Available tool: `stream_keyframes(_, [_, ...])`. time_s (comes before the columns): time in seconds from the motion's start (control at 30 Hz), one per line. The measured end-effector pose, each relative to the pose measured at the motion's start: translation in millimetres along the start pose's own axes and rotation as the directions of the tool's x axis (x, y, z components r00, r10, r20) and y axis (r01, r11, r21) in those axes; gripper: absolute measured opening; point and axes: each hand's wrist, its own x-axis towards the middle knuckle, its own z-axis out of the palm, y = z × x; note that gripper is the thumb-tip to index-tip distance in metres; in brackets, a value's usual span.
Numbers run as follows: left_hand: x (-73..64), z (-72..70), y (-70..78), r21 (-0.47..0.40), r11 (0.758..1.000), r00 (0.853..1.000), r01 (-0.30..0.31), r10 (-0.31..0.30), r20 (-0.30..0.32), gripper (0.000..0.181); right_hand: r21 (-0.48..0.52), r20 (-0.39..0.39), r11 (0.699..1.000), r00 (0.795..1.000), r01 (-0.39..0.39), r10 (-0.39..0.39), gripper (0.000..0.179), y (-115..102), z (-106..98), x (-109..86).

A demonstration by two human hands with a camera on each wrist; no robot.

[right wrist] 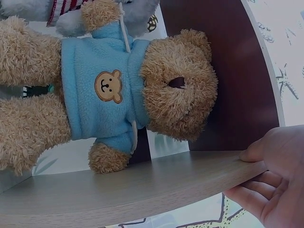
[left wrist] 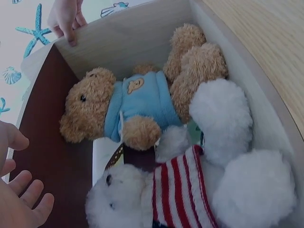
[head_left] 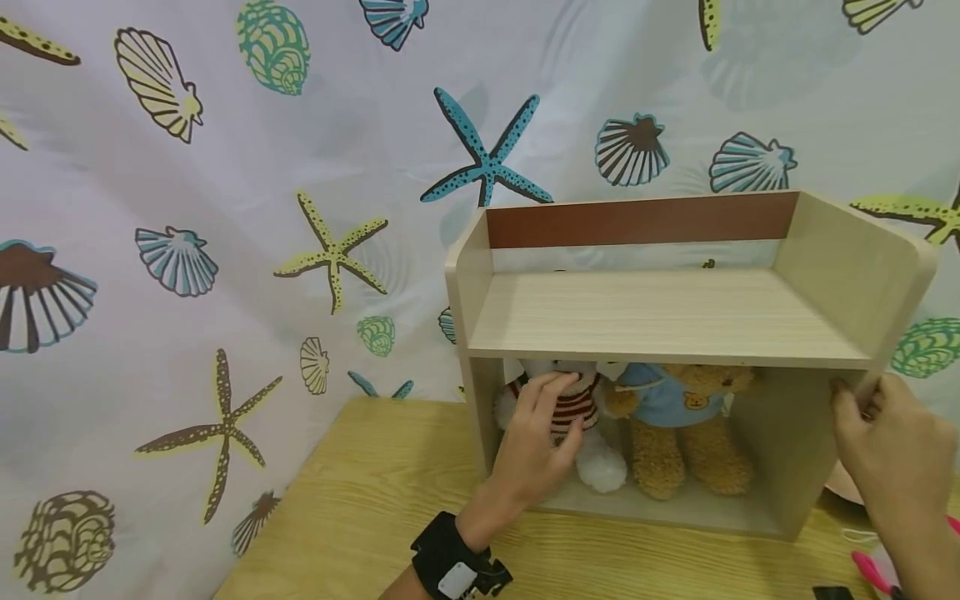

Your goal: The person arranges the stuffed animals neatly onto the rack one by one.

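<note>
At lower centre, our left hand (head_left: 542,433) rests open-fingered on the white bear (head_left: 581,421); at right, our right hand (head_left: 885,454) pinches the shelf's (head_left: 660,317) side panel.

A light wooden table (head_left: 360,500) is seen in front of a seashell-patterned curtain. On the table a pale wooden shelf unit (head_left: 660,312) is stood, toward the right and close to the curtain. The bottom board of the shelf unit is occupied by two plush toys: a white bear in a red-striped top (head_left: 581,425) is seated at the left end, and a brown bear in a blue top (head_left: 686,433) is seated just beside it, to its right. A pink object (head_left: 873,571) is laid on the table right of the shelf unit, near its front corner.
</note>
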Motion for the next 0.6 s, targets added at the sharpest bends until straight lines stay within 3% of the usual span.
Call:
stream_keyframes(0.3, [-6.6,-18.7,-12.8,-0.001,1.000,0.990,-0.005,0.005,-0.139,0.049,-0.022,0.039,0.997,0.996,-0.077,0.078,0.029,-3,-2,0.9])
stream_keyframes(0.5, [-13.8,-31.3,-24.8,0.027,1.000,0.965,0.013,-0.006,-0.262,0.042,-0.034,0.080,0.990,0.987,-0.138,0.140,0.029,-5,-2,-0.7])
stream_keyframes(0.6, [-16.8,-36.3,-31.1,0.078,0.997,0.943,0.017,0.010,-0.332,0.038,-0.035,0.099,0.987,0.983,-0.154,0.157,0.029,-5,-1,-1.1])
